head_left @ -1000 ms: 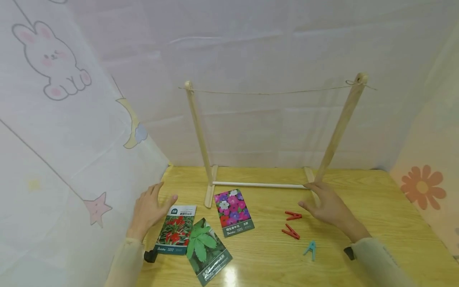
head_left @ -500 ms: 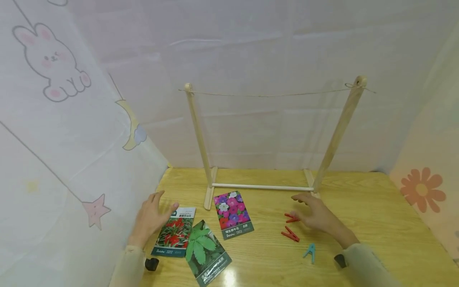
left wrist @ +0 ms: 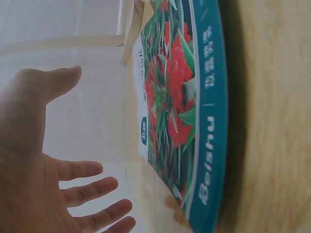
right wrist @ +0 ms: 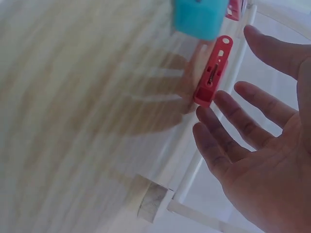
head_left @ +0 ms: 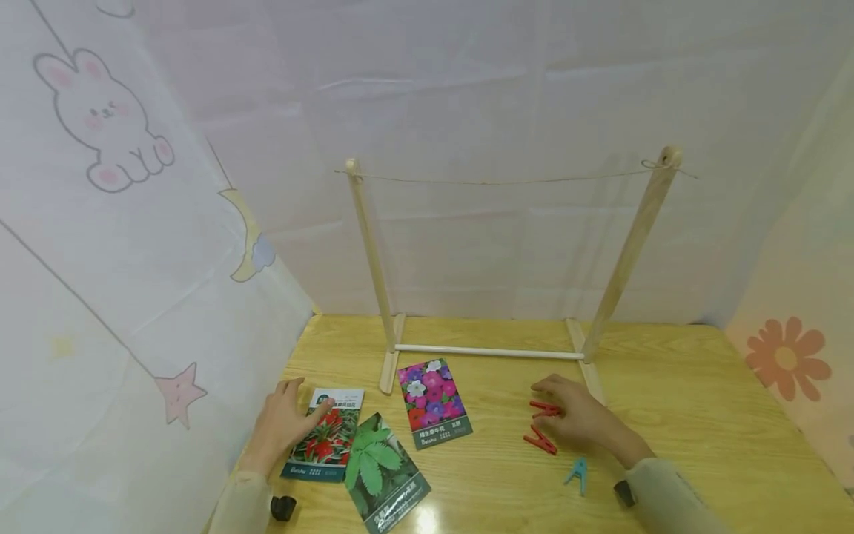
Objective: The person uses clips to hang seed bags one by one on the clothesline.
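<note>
My left hand (head_left: 276, 429), fingers spread and thumb out, hovers at the left edge of a seed packet with red flowers (head_left: 323, 445). In the left wrist view that hand (left wrist: 41, 187) holds nothing. My right hand (head_left: 579, 417) is low over two red clothespins, the farther one (head_left: 545, 409) and the nearer one (head_left: 539, 442). The right wrist view has its fingertips close by a red clothespin (right wrist: 213, 73), fingers loosely extended and not closed on it. A blue clothespin (head_left: 577, 473) lies just below that hand.
A packet with a green leaf (head_left: 376, 467) and one with pink and purple flowers (head_left: 434, 397) lie mid-table. Behind them stands a wooden frame (head_left: 372, 259) with a string (head_left: 494, 182) tied between its posts and a white rod (head_left: 490, 351) low across.
My right hand has moved from the frame's right foot down and left to the red clothespins. My left hand has sunk slightly beside the red-flower packet.
</note>
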### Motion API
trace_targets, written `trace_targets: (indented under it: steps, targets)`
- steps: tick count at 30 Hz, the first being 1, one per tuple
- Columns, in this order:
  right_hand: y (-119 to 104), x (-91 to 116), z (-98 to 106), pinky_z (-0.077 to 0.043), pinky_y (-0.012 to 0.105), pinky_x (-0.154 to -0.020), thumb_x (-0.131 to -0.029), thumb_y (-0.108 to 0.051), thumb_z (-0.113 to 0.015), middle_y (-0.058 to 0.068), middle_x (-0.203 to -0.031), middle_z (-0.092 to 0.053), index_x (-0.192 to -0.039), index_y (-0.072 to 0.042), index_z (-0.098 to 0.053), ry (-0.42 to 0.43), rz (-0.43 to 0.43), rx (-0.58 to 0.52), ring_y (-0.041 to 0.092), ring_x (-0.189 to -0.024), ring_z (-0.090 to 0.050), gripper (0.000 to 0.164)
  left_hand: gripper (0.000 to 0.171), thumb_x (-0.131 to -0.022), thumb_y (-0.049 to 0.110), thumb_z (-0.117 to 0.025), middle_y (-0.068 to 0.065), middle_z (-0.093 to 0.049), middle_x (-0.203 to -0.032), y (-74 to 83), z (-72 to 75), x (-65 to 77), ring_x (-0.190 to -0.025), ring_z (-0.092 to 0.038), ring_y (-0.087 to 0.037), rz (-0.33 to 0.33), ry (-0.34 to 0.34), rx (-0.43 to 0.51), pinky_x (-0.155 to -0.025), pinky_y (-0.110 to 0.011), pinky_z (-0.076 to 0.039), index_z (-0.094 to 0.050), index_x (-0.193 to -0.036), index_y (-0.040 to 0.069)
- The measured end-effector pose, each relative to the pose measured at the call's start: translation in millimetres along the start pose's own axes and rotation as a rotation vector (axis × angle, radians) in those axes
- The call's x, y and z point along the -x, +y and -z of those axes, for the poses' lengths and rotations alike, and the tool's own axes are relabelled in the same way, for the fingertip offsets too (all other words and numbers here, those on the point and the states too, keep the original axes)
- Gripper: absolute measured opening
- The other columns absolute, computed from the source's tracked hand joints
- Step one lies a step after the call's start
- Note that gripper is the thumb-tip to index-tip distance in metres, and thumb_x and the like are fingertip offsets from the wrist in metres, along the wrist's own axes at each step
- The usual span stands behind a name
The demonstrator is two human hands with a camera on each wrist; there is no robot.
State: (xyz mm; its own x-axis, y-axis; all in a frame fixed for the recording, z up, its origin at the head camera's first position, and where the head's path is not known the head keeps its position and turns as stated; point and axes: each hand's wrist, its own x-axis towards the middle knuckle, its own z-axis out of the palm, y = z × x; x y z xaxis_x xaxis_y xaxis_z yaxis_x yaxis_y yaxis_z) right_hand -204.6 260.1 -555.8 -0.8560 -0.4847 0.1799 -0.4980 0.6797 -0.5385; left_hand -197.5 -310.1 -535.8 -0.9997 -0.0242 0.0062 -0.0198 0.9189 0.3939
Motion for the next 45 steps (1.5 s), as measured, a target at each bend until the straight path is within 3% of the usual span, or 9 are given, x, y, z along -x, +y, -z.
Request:
trace_targets:
  steps: [7,16,27,36,45]
  targets:
    - [0,-2,-3,-0.062,0.044,-0.092,-0.093,-0.019,-0.086,0.007,-0.123,-0.069,-0.132,0.004,-0.068,-0.033,-0.011,-0.015,0.028,-0.109,-0.070,0.049,0.105,-0.094,0.075,-0.063,-0.035,-0.051,-0.151,-4.6,-5.2,3.9,-0.132,-0.054,-0.058,0.029,-0.030,-0.029,-0.105,-0.073,-0.048,-0.046,-0.154,-0.009]
    - [-5,-5,-2,-0.062,0.033,-0.087,-0.093,-0.015,-0.085,0.002,-0.112,-0.067,-0.127,0.001,-0.072,-0.071,-0.029,-0.027,0.020,-0.101,-0.067,0.040,0.103,-0.093,0.074,-0.066,-0.037,-0.057,-0.138,-0.7,-6.4,7.8,-0.124,-0.058,-0.058,0.048,-0.066,-0.054,-0.103,-0.071,-0.050,-0.053,-0.144,-0.015]
    - [-3,-9,-7,-0.054,0.025,-0.075,-0.094,-0.017,-0.084,0.001,-0.109,-0.063,-0.120,-0.003,-0.075,-0.082,-0.019,-0.044,0.008,-0.090,-0.056,0.031,0.081,-0.088,0.048,-0.086,-0.036,-0.058,-0.130,4.8,-7.8,4.9,-0.116,-0.061,-0.052,0.082,-0.074,-0.028,-0.100,-0.065,-0.053,-0.060,-0.131,-0.016]
    - [3,-10,-10,-0.056,0.024,-0.077,-0.094,-0.019,-0.083,-0.001,-0.111,-0.064,-0.119,-0.003,-0.076,-0.104,-0.026,-0.046,0.009,-0.092,-0.059,0.029,0.070,-0.088,0.034,-0.089,-0.033,-0.060,-0.119,11.0,-4.7,2.2,-0.107,-0.062,-0.044,0.133,-0.111,0.048,-0.093,-0.060,-0.056,-0.060,-0.127,-0.017]
    - [1,-11,-8,-0.055,0.024,-0.073,-0.095,-0.021,-0.082,0.000,-0.106,-0.066,-0.115,-0.004,-0.077,-0.089,0.014,-0.052,0.008,-0.088,-0.059,0.027,0.071,-0.087,0.029,-0.091,-0.033,-0.064,-0.124,13.0,0.7,0.6,-0.109,-0.066,-0.044,0.169,-0.142,0.113,-0.089,-0.057,-0.058,-0.056,-0.131,-0.015]
